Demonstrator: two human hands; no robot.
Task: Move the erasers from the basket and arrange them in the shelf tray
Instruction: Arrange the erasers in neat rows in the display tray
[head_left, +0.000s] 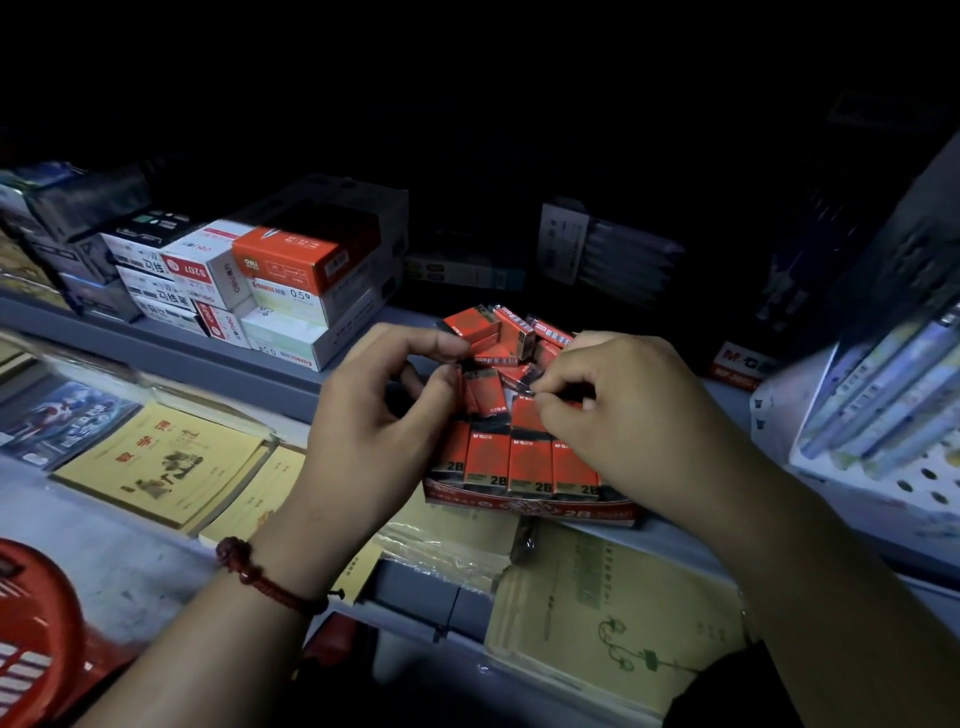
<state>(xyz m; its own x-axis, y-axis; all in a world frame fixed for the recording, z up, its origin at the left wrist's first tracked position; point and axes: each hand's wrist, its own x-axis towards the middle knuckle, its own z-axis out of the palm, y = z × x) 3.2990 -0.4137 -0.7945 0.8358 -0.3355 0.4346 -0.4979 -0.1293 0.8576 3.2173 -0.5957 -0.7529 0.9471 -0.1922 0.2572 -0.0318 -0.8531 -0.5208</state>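
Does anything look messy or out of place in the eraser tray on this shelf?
Yes. The front row of erasers stands neat, but behind it loose erasers lie heaped at mixed angles at the back of the tray, where the left hand and right hand pinch at them.

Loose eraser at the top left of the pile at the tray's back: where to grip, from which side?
Probably pinch the top-left eraser across its long edges, from above. It lies tilted atop the pile in the tray, broad orange face up and uncovered. A neighbouring eraser crowds its right end, so an end-to-end grip looks blocked.
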